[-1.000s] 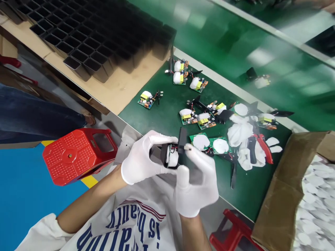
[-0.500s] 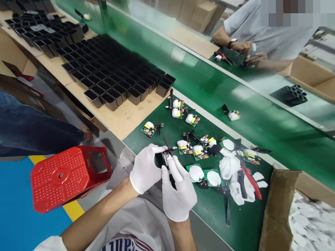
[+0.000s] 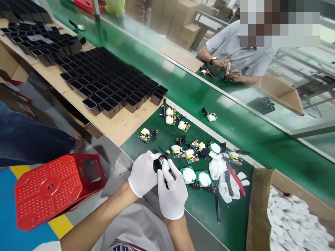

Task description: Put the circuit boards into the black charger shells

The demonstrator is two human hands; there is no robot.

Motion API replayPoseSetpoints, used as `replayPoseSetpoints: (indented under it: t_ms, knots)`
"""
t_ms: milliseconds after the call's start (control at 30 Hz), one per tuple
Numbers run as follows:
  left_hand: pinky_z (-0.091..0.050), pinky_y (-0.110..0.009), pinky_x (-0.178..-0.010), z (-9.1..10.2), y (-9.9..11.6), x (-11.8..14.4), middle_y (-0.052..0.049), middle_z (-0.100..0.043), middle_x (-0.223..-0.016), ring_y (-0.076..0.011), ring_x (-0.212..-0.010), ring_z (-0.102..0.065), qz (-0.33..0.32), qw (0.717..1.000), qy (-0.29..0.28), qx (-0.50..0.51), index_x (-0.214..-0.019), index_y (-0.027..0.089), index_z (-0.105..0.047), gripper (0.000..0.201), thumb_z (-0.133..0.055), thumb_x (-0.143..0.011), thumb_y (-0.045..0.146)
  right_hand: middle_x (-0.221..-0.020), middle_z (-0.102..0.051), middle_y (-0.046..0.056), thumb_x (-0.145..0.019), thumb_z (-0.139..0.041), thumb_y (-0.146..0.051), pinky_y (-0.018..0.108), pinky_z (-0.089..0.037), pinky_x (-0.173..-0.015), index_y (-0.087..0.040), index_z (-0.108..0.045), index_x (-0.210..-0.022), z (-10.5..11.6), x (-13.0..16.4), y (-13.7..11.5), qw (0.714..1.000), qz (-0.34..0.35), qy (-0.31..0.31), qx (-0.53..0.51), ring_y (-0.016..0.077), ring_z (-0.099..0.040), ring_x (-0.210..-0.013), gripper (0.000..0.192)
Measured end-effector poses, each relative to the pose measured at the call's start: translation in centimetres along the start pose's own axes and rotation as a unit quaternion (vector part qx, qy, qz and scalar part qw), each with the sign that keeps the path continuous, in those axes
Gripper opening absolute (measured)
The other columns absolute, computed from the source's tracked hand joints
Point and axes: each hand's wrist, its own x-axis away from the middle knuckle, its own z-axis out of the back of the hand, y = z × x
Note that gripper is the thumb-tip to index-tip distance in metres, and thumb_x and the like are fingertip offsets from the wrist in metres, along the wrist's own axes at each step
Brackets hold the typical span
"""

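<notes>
Both my hands wear white gloves and meet at the near edge of the green work surface. My left hand pinches a small black part with thin wires from the left. On the right side of that part, the fingers of my right hand close against it, hiding most of it. Just beyond lie several circuit boards with yellow and white components and black pieces on wires. Right of my right hand, two green boards bear round white pads.
Red-handled pliers lie on crumpled white cloth, right. A cardboard box holds many white pads. Rows of black rectangular cases stand at left. A red stool is below. Across the green conveyor, a person works.
The view has shifted, so the bench items appear further left. My hands stay together around the small black part, with only slight finger movement.
</notes>
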Motion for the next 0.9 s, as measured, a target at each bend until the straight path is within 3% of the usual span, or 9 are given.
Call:
replayPoseSetpoints:
  t_ms: [200,333,600,800,900]
  knots:
    - [-0.063,-0.035,-0.073,1.8,2.1,-0.6,-0.003,-0.076,-0.089,-0.0230,-0.078,-0.077,0.010,1.000,0.018,0.009,-0.107,0.022,-0.066,0.015,-0.069,-0.093,0.024,-0.131,-0.082,0.013,-0.106,-0.071,-0.020,0.033,-0.070,-0.087,-0.023,-0.081,-0.133,2.2,-1.3,-0.6,1.000,0.013,0.005,0.005,0.0254,-0.085,-0.103,0.029]
    - [-0.063,-0.033,-0.074,3.0,3.4,-0.6,-0.002,-0.077,-0.091,-0.0219,-0.080,-0.078,0.017,0.999,0.019,0.042,-0.106,0.024,-0.066,0.016,-0.071,-0.091,0.025,-0.134,-0.082,0.013,-0.104,-0.071,-0.014,0.037,-0.069,-0.097,-0.027,-0.072,-0.149,3.5,-0.9,-1.0,1.000,0.014,0.011,0.000,0.0277,-0.084,-0.112,0.047]
    - [-0.061,-0.033,-0.067,0.5,1.3,0.5,-0.002,-0.074,-0.082,-0.0220,-0.071,-0.076,-0.027,0.998,0.057,-0.011,-0.102,0.024,-0.062,0.006,-0.061,-0.099,0.019,-0.123,-0.084,0.016,-0.113,-0.054,-0.025,0.032,-0.073,-0.081,-0.022,-0.082,-0.134,0.5,1.0,0.1,1.000,-0.027,-0.012,0.002,0.0265,-0.086,-0.097,0.035]
    - [-0.063,-0.034,-0.067,0.4,1.3,0.8,-0.003,-0.076,-0.086,-0.0232,-0.075,-0.078,-0.031,0.998,0.051,-0.005,-0.104,0.024,-0.062,0.015,-0.063,-0.093,0.015,-0.117,-0.085,0.012,-0.113,-0.051,-0.023,0.029,-0.073,-0.081,-0.024,-0.082,-0.132,0.7,0.8,-0.1,1.000,-0.024,0.008,0.017,0.0237,-0.086,-0.095,0.037]
    - [-0.066,-0.034,-0.069,0.2,1.2,1.0,-0.004,-0.077,-0.091,-0.0229,-0.079,-0.080,-0.013,0.999,0.043,0.017,-0.111,0.023,-0.063,0.019,-0.061,-0.093,0.014,-0.119,-0.085,0.012,-0.113,-0.055,-0.025,0.032,-0.073,-0.082,-0.024,-0.082,-0.130,2.1,0.0,-0.3,1.000,-0.013,0.013,0.005,0.0235,-0.086,-0.096,0.032]
